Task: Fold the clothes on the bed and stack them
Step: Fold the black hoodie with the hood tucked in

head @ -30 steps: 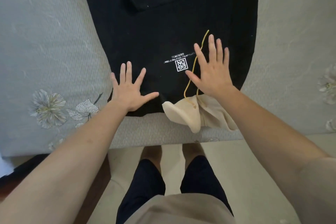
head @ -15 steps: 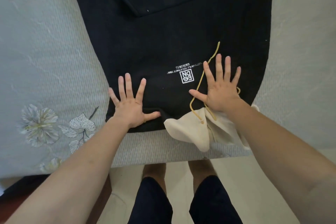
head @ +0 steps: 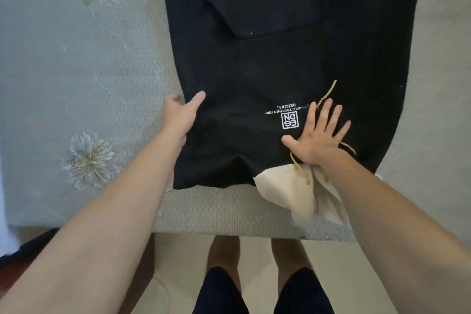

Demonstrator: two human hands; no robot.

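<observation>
One wide head-worn view, close above, looks steeply down over the grey quilted flower-stitched bed cover (head: 76, 58). The bed runs toward 12 o'clock, with the pale tiled floor (head: 254, 262) at 6.

Flat grey bedcover (head: 76, 71) to the left of the black garment (head: 280, 71) gives the widest way in, and a narrower strip runs along the garment's right side. The garment fills the middle from the near edge to the far. The left hand (head: 179, 116) holds its left edge, thumb on top. The right hand (head: 318, 143) lies flat towards the near right corner (over 1 yellow cord (head: 328, 90)). A cream cloth (head: 285, 186) bunches out over the near edge there.
</observation>
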